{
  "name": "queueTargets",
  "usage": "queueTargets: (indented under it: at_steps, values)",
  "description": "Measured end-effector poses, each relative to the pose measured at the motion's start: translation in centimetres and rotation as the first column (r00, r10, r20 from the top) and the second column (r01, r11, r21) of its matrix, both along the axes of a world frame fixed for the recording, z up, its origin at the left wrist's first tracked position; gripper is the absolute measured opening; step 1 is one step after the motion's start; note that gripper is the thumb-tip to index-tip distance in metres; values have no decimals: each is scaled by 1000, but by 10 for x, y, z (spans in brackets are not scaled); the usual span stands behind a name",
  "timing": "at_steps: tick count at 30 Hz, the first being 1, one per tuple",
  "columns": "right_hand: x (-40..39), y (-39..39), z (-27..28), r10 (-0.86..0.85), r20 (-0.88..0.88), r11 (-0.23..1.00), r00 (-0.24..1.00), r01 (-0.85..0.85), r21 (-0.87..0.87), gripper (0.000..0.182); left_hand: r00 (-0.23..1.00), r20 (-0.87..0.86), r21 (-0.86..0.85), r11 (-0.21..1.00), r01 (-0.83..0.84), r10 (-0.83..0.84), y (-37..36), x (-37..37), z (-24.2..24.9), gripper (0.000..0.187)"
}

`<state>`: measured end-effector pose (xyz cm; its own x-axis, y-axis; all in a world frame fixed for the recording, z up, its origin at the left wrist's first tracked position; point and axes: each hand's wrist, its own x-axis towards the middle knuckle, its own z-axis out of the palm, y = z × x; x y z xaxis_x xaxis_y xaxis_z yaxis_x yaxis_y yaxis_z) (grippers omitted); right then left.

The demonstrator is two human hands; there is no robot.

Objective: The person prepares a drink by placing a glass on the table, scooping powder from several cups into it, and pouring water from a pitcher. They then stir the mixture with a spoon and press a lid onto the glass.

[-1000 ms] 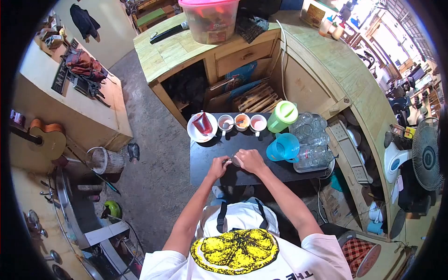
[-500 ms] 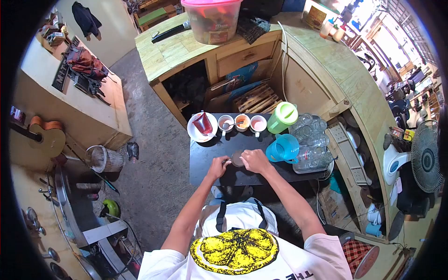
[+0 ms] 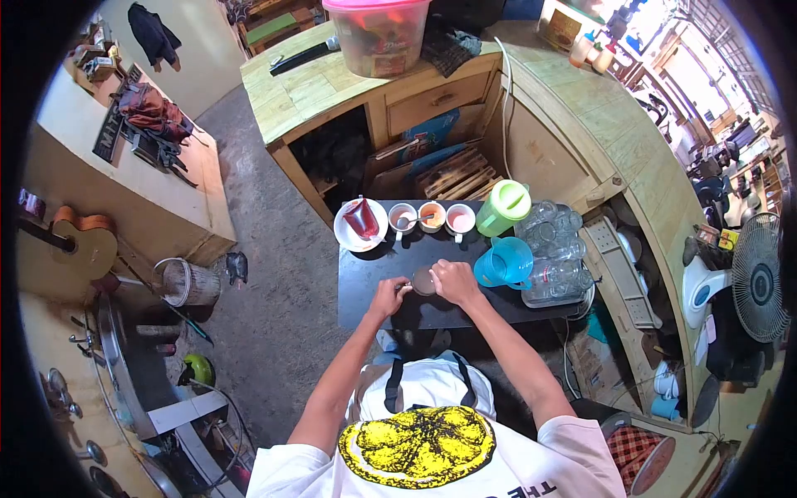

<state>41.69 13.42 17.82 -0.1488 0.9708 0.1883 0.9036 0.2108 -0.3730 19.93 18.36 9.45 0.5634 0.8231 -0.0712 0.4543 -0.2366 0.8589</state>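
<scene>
Between my hands is a small round grey-brown thing (image 3: 423,282) that looks like a strainer. My left hand (image 3: 388,296) pinches a thin pale part at its left side. My right hand (image 3: 455,283) is closed at the right edge of the round thing, with the fingertips hidden. Both hands are over the black table (image 3: 365,286). Beyond them stand three white cups, the left one (image 3: 402,231) and the middle one (image 3: 431,227) with spoons, the right one (image 3: 460,230) with pinkish contents. A red packet (image 3: 361,220) lies on a white plate (image 3: 347,239).
A blue jug (image 3: 504,264) stands right of my right hand, with a lidded green pitcher (image 3: 505,207) behind it. Several glass mugs (image 3: 554,278) crowd the table's right end. A wooden counter (image 3: 307,95) curves around the far side, carrying a pink-lidded tub (image 3: 384,41).
My right hand has shifted slightly up and right, so more of the round thing shows. My left hand keeps its pinch in nearly the same place.
</scene>
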Motion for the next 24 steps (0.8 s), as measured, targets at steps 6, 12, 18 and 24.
queueTargets:
  at_steps: [6,12,18,24]
  values:
    - [1,-6,1,53,-48,997,997,-56,-49,22,1000,8,2,1000,10,-10,1,-1,-5,22]
    - [-8,-1,0,135,-87,991,987,-136,-6,24,1000,-11,-13,1000,-9,9,-1,0,0,21]
    - [-4,1,-3,42,-58,999,997,-40,35,21,1000,2,-50,999,-10,10,0,0,-4,21]
    - [3,-8,2,46,-19,999,999,-46,-10,20,999,-26,-3,1000,21,-21,1,-1,-4,23]
